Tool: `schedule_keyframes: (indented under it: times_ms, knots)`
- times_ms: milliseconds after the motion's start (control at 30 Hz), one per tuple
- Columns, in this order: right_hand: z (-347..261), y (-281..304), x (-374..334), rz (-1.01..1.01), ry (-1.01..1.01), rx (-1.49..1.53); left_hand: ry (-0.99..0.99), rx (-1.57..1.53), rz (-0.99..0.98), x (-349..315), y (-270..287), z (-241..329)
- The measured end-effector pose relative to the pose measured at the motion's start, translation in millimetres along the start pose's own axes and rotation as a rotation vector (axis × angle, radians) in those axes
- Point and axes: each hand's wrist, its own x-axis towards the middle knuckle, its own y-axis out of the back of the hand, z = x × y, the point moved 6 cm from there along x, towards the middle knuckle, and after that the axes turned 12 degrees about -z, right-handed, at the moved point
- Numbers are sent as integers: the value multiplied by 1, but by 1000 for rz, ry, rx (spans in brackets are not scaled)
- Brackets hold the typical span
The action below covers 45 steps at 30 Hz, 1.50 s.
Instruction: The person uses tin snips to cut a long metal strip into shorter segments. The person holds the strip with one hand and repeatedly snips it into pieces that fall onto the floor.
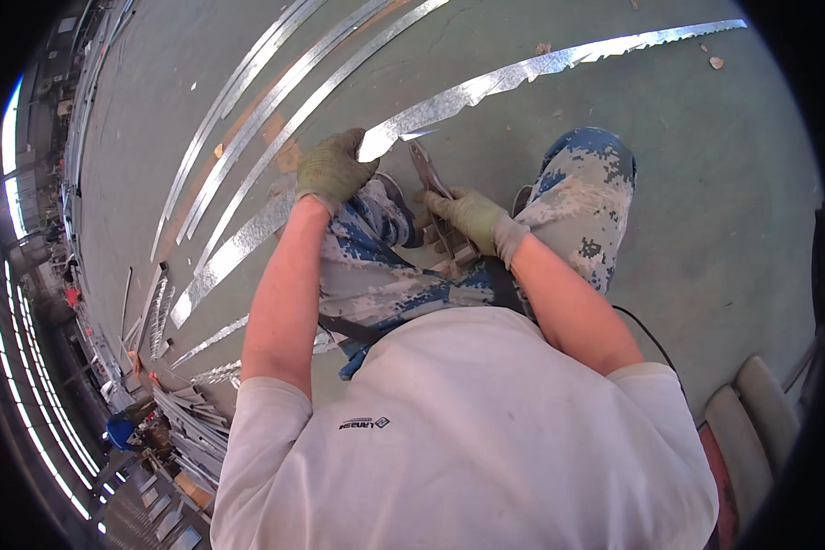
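My left hand (pixel 333 168), in a green work glove, is closed on the near end of a long, shiny sheet-metal strip (pixel 467 93). The strip runs away to the far right, with notches and jagged teeth along its right-hand edge. A small bent flap shows near the held end. My right hand (pixel 472 218), also gloved, grips a pair of metal snips (pixel 425 167) above my lap. Their jaws point up toward that flap; I cannot tell whether they touch it.
Several long metal strips (pixel 280 119) lie on the green floor to the left. Cut, toothed pieces (pixel 160 307) lie nearer at left. A pile of metal profiles (pixel 188 422) is at lower left, where a person in blue (pixel 121 433) shows. Chair-like padded panels (pixel 741 426) stand at lower right.
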Motion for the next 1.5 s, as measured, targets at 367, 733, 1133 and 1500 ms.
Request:
schedule_keyframes:
  times_ms: [367,733,1133,1500]
  knots:
    - [1,10,13,72,28,-98,-20,7,78,2,-7,-10]
    - [3,-6,6,61,-16,214,-55,-1,24,2,-7,-8]
    - [-2,21,36,734,-16,-999,-60,10,8,10,-15,-15]
    - [-34,-7,9,872,-312,-1218,-109,-14,4,21,-17,-6]
